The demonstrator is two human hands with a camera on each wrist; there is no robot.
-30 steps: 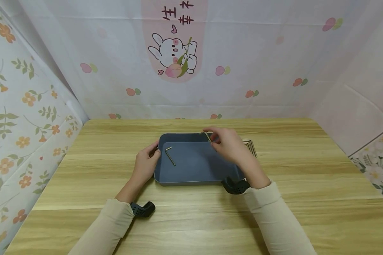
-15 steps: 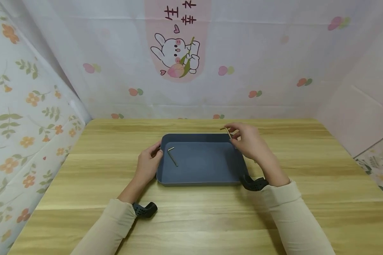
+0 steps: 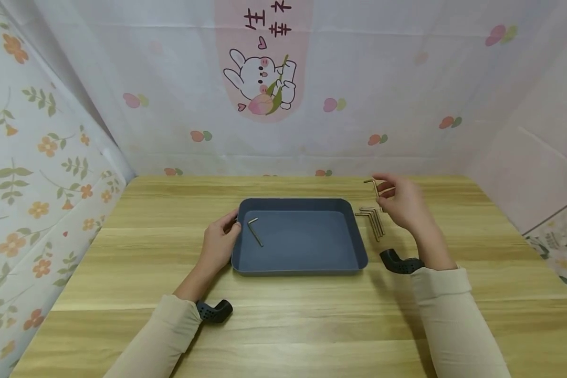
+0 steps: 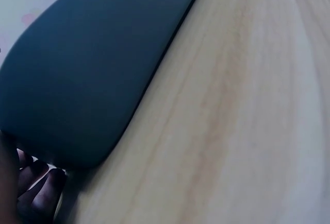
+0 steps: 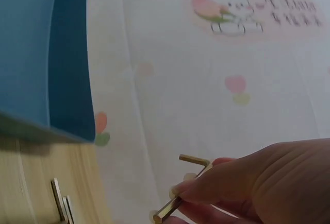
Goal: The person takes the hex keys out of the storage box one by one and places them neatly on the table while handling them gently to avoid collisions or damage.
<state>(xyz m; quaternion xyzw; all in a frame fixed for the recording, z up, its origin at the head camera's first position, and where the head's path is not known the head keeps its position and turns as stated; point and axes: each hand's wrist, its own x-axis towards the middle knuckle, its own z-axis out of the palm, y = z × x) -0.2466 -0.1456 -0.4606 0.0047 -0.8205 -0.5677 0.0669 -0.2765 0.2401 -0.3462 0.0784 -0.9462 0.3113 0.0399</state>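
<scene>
My left hand (image 3: 219, 240) grips the left wall of a blue-grey rectangular tray (image 3: 307, 241), thumb at the rim. In the left wrist view, fingertips (image 4: 49, 188) show at the tray's corner. One brass-coloured hex key (image 3: 255, 233) lies inside the tray near its left end. To the right of the tray, my right hand (image 3: 403, 207) pinches another L-shaped hex key (image 5: 172, 203) between thumb and fingers, raised off the table. Just below and left of that hand, several more hex keys (image 3: 374, 224) lie nested side by side on the wood.
The wooden table (image 3: 283, 325) runs back to a white printed curtain (image 3: 382, 79). A floral cloth (image 3: 47, 184) hangs on the left side. Each wrist carries a black camera mount, such as the one on the right wrist (image 3: 401, 262).
My right hand has carried its hex key rightward from over the tray to beside the nested keys, uncovering them. The left hand keeps its grip on the tray.
</scene>
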